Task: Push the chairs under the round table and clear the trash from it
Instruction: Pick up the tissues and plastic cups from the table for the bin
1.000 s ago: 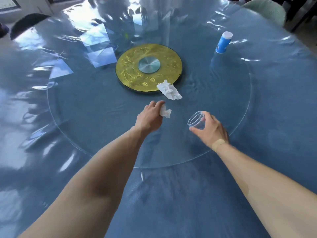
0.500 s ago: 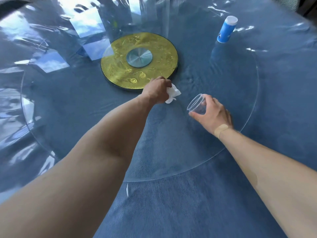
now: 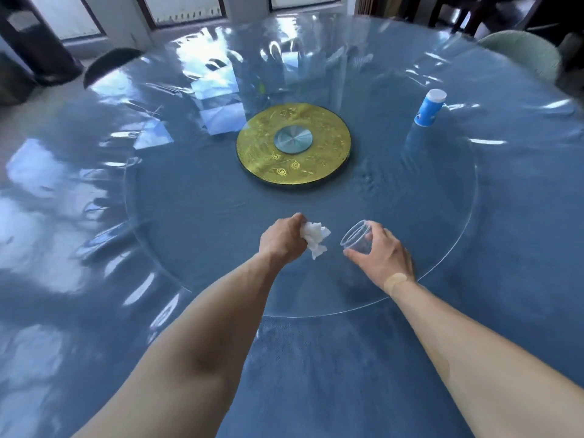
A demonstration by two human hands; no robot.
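My left hand (image 3: 282, 242) grips crumpled white tissue (image 3: 315, 238) above the glass turntable (image 3: 455, 248) of the round blue table (image 3: 316, 358). Just to its right, my right hand (image 3: 382, 257) holds a clear plastic cup (image 3: 356, 239), tilted with its mouth toward the tissue. A blue paper cup (image 3: 429, 108) with a white base stands upside down at the far right of the turntable. A dark chair back (image 3: 110, 63) shows beyond the table's far left edge and a pale green chair back (image 3: 521, 53) at the far right.
A gold disc with a silver hub (image 3: 294, 143) sits at the turntable's centre. Shiny plastic film covers the tablecloth (image 3: 79, 184). Windows and dark furniture stand beyond the table.
My left hand reached to the gold disc, gathered the second tissue, and drew back beside the clear cup. The camera lifted, bringing the chairs and windows into view.
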